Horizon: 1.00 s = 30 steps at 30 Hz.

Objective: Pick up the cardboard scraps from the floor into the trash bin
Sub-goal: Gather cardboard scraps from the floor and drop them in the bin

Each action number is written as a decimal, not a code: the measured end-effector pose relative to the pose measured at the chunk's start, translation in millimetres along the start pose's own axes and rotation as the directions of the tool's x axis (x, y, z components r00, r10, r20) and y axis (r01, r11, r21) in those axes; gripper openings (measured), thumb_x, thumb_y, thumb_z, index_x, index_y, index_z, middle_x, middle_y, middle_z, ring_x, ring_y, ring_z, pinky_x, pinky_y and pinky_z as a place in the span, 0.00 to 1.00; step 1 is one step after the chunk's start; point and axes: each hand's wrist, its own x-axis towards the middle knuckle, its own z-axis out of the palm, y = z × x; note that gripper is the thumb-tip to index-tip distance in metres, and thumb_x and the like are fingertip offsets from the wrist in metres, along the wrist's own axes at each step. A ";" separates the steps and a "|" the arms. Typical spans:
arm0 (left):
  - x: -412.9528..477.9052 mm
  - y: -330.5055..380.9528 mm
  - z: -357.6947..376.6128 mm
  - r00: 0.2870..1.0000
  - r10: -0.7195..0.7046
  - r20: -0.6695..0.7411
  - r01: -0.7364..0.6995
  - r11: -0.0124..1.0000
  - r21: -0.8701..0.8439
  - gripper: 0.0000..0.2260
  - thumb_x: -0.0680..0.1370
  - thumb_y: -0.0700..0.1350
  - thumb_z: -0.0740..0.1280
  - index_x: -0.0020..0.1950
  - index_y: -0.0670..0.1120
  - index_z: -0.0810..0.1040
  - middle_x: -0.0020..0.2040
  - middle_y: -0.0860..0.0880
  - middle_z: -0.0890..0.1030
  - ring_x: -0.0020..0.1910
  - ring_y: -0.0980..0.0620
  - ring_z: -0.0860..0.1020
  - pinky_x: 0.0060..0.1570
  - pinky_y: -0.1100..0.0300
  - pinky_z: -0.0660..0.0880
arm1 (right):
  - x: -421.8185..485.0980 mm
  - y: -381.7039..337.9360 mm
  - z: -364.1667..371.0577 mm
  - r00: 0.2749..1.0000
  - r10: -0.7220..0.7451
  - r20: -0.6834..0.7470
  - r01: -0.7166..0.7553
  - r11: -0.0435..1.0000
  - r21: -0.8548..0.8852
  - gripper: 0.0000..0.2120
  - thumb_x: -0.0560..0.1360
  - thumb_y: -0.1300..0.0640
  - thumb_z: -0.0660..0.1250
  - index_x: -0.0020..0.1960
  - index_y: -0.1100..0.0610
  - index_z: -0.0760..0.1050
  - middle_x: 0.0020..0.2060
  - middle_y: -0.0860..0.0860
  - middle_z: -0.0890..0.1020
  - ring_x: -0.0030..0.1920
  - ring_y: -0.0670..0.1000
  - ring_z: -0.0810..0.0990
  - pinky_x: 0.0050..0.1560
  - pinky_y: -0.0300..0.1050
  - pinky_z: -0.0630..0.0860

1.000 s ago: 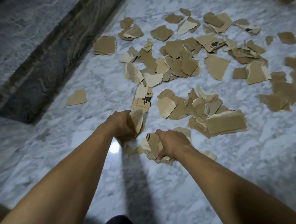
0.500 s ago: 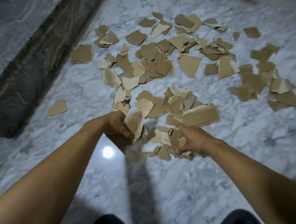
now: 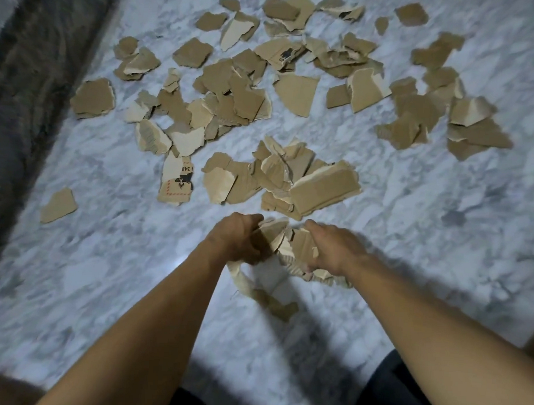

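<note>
Cardboard scraps (image 3: 291,245) clutched, 2 hands (image 3: 237,238) curled

White marble floor (image 3: 412,241), torn cardboard scraps (image 3: 234,101) strewn across it

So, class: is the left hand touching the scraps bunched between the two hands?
Touching. The head view shows the left hand curled round the scraps, its fingers closed on their edge with no gap.

"348" reads sideways on pale scrap (image 3: 177,180) nr centre, w/ black mark & red dashed line; black print on far scrap (image 3: 281,53) illegible
</note>
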 end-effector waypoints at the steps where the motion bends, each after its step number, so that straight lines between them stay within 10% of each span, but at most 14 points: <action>1: 0.5 -0.5 0.6 1.000 -0.011 0.014 0.011 0.999 -0.032 0.23 0.62 0.56 0.79 0.53 0.53 0.75 0.48 0.49 0.82 0.46 0.47 0.80 0.46 0.55 0.78 | 0.2 -0.4 1.1 1.000 0.016 0.001 -0.016 1.000 0.003 0.36 0.63 0.45 0.82 0.62 0.51 0.64 0.57 0.54 0.79 0.56 0.60 0.80 0.42 0.48 0.69; 14: -24.0 -42.4 -66.0 0.922 -0.263 -0.282 0.040 0.793 -0.608 0.28 0.66 0.45 0.80 0.61 0.47 0.72 0.50 0.51 0.81 0.49 0.50 0.79 0.46 0.60 0.74 | -13.6 17.2 -60.5 0.968 0.242 -0.071 -0.172 0.840 0.514 0.34 0.59 0.47 0.84 0.58 0.50 0.71 0.46 0.46 0.82 0.50 0.53 0.82 0.49 0.48 0.79; 19: -39.5 -51.4 -89.9 0.914 -0.281 -0.294 0.028 0.766 -0.642 0.21 0.68 0.42 0.79 0.59 0.45 0.80 0.50 0.47 0.84 0.50 0.47 0.81 0.49 0.59 0.76 | 0.8 5.0 -104.0 0.977 0.197 -0.085 -0.143 0.893 0.427 0.49 0.58 0.46 0.85 0.74 0.55 0.69 0.62 0.53 0.79 0.64 0.56 0.77 0.59 0.47 0.75; 24: -50.8 -59.5 -97.1 0.882 -0.339 -0.327 0.022 0.723 -0.690 0.21 0.67 0.41 0.79 0.58 0.48 0.78 0.52 0.47 0.83 0.52 0.46 0.81 0.51 0.56 0.77 | 4.5 -30.1 -90.7 0.997 0.028 0.075 -0.043 0.975 0.217 0.33 0.56 0.48 0.86 0.57 0.51 0.78 0.51 0.49 0.81 0.54 0.53 0.81 0.52 0.45 0.78; 30: -66.7 -84.4 -85.0 0.866 -0.399 -0.303 0.102 0.733 -0.672 0.24 0.65 0.45 0.78 0.60 0.48 0.78 0.52 0.46 0.83 0.51 0.45 0.81 0.51 0.53 0.78 | 11.8 -48.9 -29.1 0.998 -0.058 0.035 0.059 0.998 -0.015 0.34 0.65 0.54 0.82 0.65 0.55 0.71 0.65 0.52 0.69 0.64 0.58 0.73 0.62 0.53 0.73</action>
